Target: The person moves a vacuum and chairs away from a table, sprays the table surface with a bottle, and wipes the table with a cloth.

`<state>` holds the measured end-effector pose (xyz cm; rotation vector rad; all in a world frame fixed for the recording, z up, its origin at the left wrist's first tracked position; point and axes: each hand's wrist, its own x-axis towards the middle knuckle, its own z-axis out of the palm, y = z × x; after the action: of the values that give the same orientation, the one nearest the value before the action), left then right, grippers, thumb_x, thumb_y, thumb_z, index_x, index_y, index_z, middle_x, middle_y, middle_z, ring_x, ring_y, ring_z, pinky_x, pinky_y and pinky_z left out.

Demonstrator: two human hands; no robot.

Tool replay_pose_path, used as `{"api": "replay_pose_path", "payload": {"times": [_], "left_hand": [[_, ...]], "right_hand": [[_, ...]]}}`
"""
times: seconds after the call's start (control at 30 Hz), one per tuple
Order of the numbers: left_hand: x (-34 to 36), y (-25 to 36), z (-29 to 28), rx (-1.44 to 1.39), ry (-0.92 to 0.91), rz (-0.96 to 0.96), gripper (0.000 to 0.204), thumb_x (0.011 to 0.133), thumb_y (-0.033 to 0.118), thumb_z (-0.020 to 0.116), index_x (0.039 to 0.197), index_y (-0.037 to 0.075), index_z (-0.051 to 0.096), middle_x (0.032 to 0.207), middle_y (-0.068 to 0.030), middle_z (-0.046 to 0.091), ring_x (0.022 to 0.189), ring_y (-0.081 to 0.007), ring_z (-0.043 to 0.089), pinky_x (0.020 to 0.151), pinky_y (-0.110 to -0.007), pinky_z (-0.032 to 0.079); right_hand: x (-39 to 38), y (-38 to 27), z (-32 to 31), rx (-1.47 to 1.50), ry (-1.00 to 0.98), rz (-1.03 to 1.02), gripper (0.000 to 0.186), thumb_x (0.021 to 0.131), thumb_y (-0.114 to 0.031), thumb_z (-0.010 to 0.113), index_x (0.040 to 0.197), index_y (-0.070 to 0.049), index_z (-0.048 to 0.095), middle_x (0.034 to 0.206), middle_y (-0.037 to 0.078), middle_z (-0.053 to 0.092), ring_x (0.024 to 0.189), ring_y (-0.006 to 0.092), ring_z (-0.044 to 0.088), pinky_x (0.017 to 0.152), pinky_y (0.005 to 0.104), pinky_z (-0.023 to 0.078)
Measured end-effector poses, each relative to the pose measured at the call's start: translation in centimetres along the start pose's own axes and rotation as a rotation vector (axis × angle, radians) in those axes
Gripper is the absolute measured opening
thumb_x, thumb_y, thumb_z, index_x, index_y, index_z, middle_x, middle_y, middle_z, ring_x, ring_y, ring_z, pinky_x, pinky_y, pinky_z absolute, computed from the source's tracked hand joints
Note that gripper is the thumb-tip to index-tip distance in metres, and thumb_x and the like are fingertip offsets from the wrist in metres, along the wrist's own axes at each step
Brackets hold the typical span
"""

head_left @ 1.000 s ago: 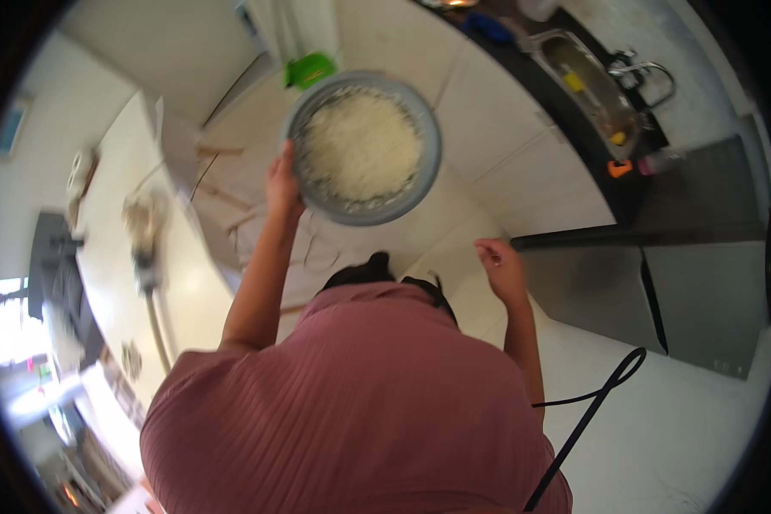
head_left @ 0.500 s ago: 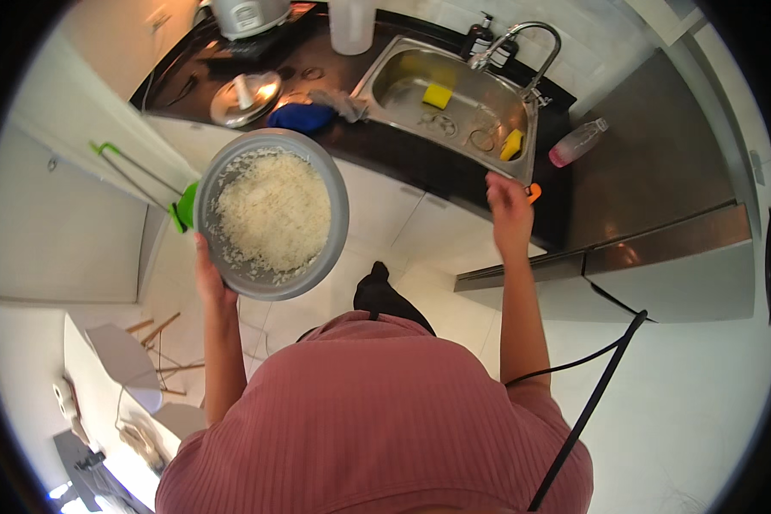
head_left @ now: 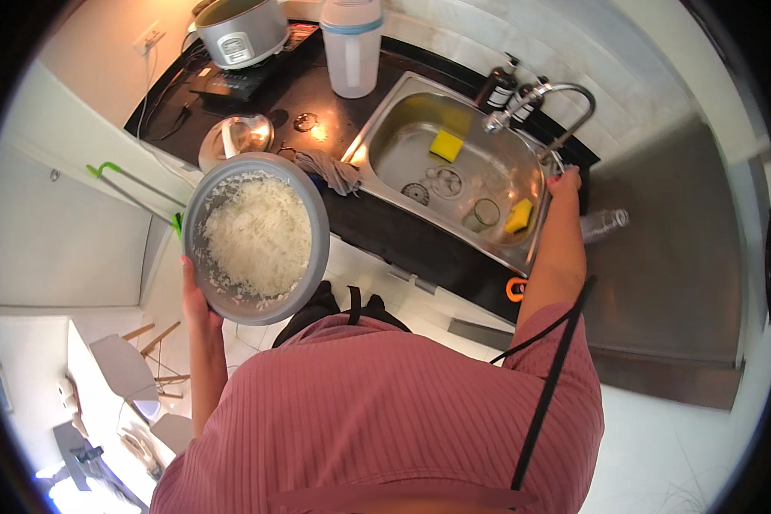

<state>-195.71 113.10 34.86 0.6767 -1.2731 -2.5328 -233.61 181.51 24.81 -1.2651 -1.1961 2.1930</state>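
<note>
My left hand (head_left: 200,300) grips the near-left rim of a round grey bowl (head_left: 319,240), held up in front of the counter. White rice (head_left: 257,233) fills much of it, with loose grains on the inner wall. My right arm stretches across the sink's right end, and my right hand (head_left: 564,180) is closed at the handle of the curved chrome faucet (head_left: 589,107), its fingers partly hidden. No water shows under the spout. Inside the steel sink (head_left: 370,163) lie a yellow sponge (head_left: 445,146), a second yellow sponge (head_left: 518,216) and a clear drinking glass (head_left: 486,214).
Dark pump bottles (head_left: 497,86) stand behind the sink. A clear bottle (head_left: 604,224) and an orange-handled tool (head_left: 516,289) flank my right arm. Leftward are a grey cloth (head_left: 330,170), glass lid (head_left: 253,133), tall translucent container (head_left: 352,60) and rice cooker (head_left: 244,38).
My right hand has reached forward and right, from the sink's front corner to the faucet handle. The bowl of rice stays in my left hand, slightly lower and further left in view.
</note>
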Motion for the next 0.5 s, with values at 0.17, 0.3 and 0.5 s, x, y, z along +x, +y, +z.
{"api": "replay_pose_path", "payload": {"times": [0.17, 0.3, 0.5], "left_hand": [[2.0, 1.1, 1.0, -0.009, 0.074, 0.017, 0.061, 0.100, 0.049, 0.040, 0.140, 0.003, 0.039, 0.137, -0.0146, 0.050, 0.123, -0.0280, 0.052, 0.103, -0.043, 0.043], [2.2, 2.2, -0.4, -0.019, 0.163, 0.044, 0.061, 0.100, 0.049, 0.040, 0.140, 0.002, 0.039, 0.136, -0.0147, 0.051, 0.121, -0.0276, 0.053, 0.102, -0.042, 0.044], [4.3, 2.2, -1.4, -0.121, 0.158, 0.088, 0.061, 0.100, 0.047, 0.044, 0.138, -0.001, 0.042, 0.135, -0.0157, 0.052, 0.120, -0.0273, 0.055, 0.101, -0.042, 0.045]], "right_hand": [[4.6, -0.1, -0.2, -0.094, -0.042, -0.106, 0.019, 0.095, -0.026, 0.052, 0.095, -0.007, 0.052, 0.078, 0.008, 0.052, 0.060, 0.0176, 0.048, 0.053, 0.0292, 0.042], [6.3, 3.5, -0.8, -0.161, -0.036, -0.165, 0.026, 0.089, -0.027, 0.057, 0.098, -0.003, 0.058, 0.089, 0.013, 0.058, 0.075, 0.0255, 0.054, 0.066, 0.0359, 0.046], [8.0, -3.0, -2.5, -0.525, 0.174, -0.428, 0.039, 0.079, -0.028, 0.064, 0.101, 0.003, 0.066, 0.105, 0.021, 0.066, 0.098, 0.0373, 0.064, 0.086, 0.0460, 0.052]]}}
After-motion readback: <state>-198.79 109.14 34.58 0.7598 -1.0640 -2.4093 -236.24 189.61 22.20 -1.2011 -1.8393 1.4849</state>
